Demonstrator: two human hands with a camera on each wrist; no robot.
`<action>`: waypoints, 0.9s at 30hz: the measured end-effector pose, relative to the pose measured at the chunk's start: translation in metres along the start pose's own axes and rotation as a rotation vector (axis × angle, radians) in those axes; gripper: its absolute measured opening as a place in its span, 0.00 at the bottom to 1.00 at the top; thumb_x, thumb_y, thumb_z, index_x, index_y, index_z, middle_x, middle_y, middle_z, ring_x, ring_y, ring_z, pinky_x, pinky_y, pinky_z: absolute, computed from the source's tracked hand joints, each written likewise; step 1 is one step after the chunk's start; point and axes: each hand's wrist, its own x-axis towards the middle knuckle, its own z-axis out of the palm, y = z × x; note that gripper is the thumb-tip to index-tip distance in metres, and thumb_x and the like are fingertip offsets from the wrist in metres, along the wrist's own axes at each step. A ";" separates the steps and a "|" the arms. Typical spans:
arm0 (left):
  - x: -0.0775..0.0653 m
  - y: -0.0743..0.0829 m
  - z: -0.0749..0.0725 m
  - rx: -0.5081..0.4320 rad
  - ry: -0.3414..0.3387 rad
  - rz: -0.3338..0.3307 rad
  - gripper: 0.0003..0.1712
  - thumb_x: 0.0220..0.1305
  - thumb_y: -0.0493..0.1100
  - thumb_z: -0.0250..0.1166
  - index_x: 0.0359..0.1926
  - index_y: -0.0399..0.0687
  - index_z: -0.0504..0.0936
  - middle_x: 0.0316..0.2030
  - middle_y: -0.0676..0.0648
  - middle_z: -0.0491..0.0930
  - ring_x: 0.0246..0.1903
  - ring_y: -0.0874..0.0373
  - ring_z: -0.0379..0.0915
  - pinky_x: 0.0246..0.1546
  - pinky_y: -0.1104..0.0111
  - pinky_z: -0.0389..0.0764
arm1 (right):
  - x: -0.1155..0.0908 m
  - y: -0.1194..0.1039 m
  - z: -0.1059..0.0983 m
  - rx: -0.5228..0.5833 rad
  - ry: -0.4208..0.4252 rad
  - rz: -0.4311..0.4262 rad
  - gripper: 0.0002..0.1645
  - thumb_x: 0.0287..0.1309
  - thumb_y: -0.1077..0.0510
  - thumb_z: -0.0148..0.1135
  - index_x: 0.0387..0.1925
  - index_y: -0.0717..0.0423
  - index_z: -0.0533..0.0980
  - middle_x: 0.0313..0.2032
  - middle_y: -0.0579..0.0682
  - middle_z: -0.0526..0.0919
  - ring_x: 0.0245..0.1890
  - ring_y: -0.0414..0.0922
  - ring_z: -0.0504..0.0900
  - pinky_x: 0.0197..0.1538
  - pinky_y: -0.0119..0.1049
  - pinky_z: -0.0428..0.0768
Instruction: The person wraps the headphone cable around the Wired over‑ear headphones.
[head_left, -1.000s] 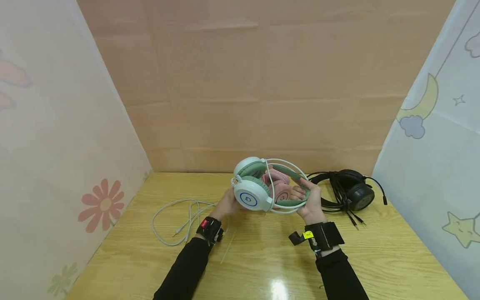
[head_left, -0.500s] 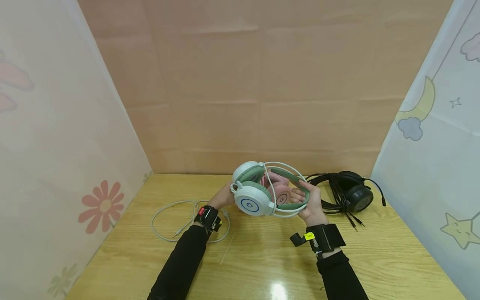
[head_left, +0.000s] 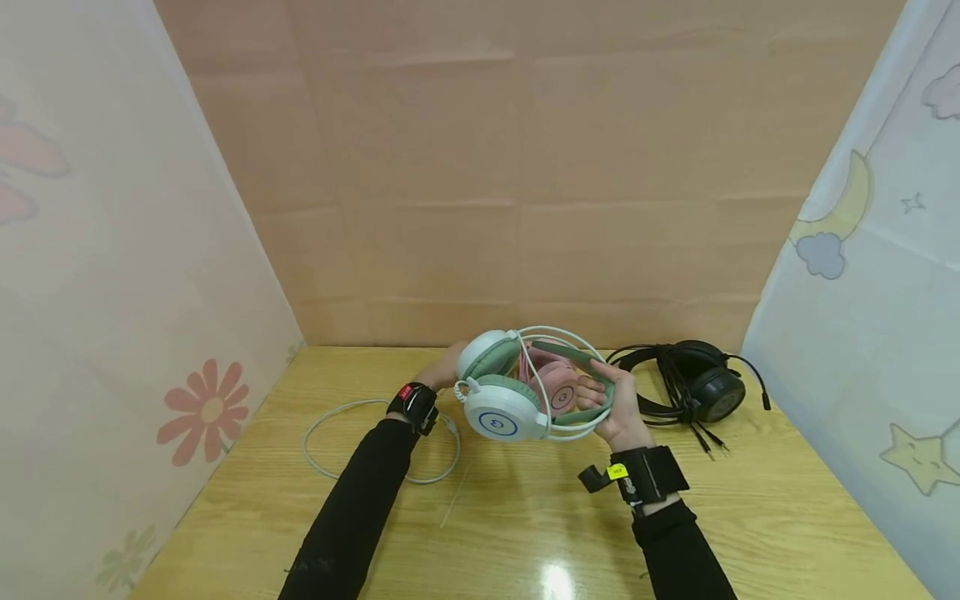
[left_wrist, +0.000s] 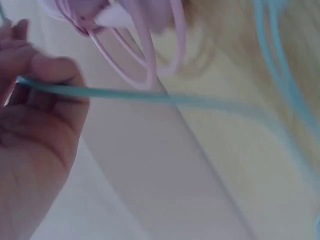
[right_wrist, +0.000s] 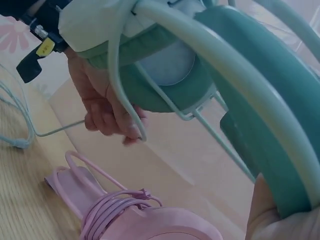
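Note:
White-and-green headphones [head_left: 501, 417] are held up above the table in the head view, ear cups to the left. My right hand [head_left: 622, 412] grips their padded headband, thumb along the green pad [right_wrist: 272, 115] in the right wrist view. Behind the ear cups is my left hand [head_left: 444, 367], partly hidden there. The left wrist view has this hand [left_wrist: 42, 115] with its fingers curled round a pale cable [left_wrist: 125, 95]. Part of that cable [head_left: 456, 458] lies looped on the table. Beyond the held headphones sit pink headphones [head_left: 558, 387], their cord bundled.
Black headphones [head_left: 720, 396] with a bundled cord and a microphone boom lie at the right on the wooden table [head_left: 525, 533]. A brown paper backdrop [head_left: 480, 167] stands behind, with printed side panels [head_left: 862, 333] left and right.
My left hand has moved left and away, behind the ear cups, and the loose cable loop has shifted. The held headphones have come slightly lower and left. My right hand keeps its grip.

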 end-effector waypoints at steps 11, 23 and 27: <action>0.025 0.009 -0.015 0.118 -0.074 -0.150 0.08 0.68 0.37 0.61 0.38 0.36 0.84 0.30 0.44 0.82 0.29 0.60 0.72 0.33 0.70 0.75 | 0.002 0.000 -0.002 -0.027 0.009 0.036 0.16 0.77 0.53 0.29 0.31 0.50 0.57 0.24 0.40 0.40 0.20 0.36 0.39 0.23 0.28 0.50; 0.043 0.035 -0.017 0.277 0.040 -0.185 0.11 0.67 0.47 0.64 0.35 0.44 0.86 0.23 0.51 0.77 0.24 0.62 0.68 0.27 0.73 0.68 | 0.005 -0.001 -0.007 -0.078 -0.036 0.039 0.14 0.77 0.55 0.29 0.34 0.53 0.60 0.24 0.42 0.40 0.19 0.37 0.38 0.21 0.28 0.52; 0.042 0.041 -0.018 0.308 0.063 -0.193 0.11 0.66 0.48 0.65 0.31 0.46 0.86 0.21 0.52 0.75 0.22 0.62 0.66 0.25 0.72 0.67 | 0.004 -0.001 -0.008 -0.130 -0.010 0.025 0.15 0.77 0.55 0.29 0.33 0.51 0.60 0.24 0.42 0.39 0.20 0.37 0.37 0.22 0.28 0.51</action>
